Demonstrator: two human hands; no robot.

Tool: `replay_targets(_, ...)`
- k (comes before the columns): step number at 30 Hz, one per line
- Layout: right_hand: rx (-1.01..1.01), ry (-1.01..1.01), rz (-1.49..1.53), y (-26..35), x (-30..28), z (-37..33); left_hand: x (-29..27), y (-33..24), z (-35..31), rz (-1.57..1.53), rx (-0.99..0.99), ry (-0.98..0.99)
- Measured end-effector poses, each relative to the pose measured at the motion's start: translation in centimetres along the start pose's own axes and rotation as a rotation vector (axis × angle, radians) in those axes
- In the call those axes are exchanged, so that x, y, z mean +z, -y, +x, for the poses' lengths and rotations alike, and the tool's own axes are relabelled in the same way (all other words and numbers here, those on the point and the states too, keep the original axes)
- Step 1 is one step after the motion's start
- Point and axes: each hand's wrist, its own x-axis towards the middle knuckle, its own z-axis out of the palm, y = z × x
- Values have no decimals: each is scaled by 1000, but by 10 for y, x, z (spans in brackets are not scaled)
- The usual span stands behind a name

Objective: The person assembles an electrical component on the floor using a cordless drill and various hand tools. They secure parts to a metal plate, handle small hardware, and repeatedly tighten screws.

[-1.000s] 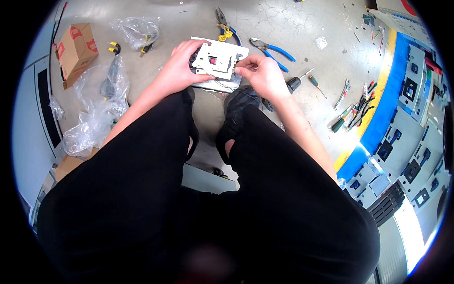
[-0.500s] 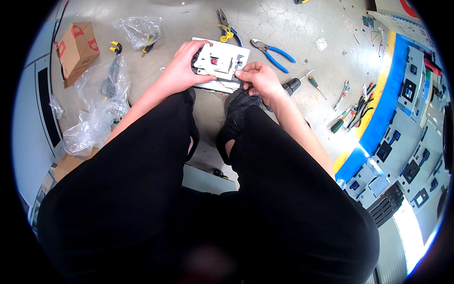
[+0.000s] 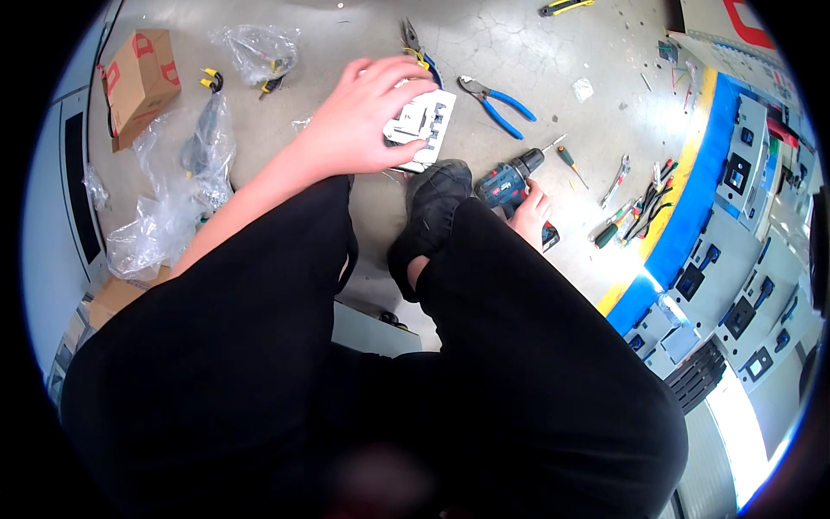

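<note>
My left hand (image 3: 367, 117) lies over a white, plate-like mechanism (image 3: 430, 119) with dark slots along its right edge. Its fingers curl across the top and its thumb presses along the near side, covering much of the mechanism. On the floor to the right is a blue and black cordless drill (image 3: 501, 184), its bit pointing up and right. My right hand (image 3: 531, 216) is closed around the drill's handle. Behind my left hand's fingers lie long-nose pliers (image 3: 411, 39) with a yellow band. Blue-handled cutting pliers (image 3: 497, 104) rest farther right.
A green-handled screwdriver (image 3: 571, 164) and an adjustable wrench (image 3: 616, 180) lie right of the drill, near a pile of hand tools (image 3: 644, 206). Plastic bags (image 3: 164, 221) and a cardboard box (image 3: 143, 82) are at left. My shoe (image 3: 439, 195) stands close to the mechanism.
My right hand has left the mechanism and moved right and nearer, onto the drill. My left hand has shifted right and now covers more of the mechanism.
</note>
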Motion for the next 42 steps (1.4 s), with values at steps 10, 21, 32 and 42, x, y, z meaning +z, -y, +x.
replay_targets(10,100,-139,186,-18,-17,-5,28,-4,15,135,16,251)
replay_targets(21,136,293,380,126,-196,47,34,-2,11,127,12,27)
replay_targets(32,-36,359,66,185,-215,64,27,3,12,45,-13,167)
replay_targets(42,-46,383,72,178,-213,67,29,4,12,72,-13,175)
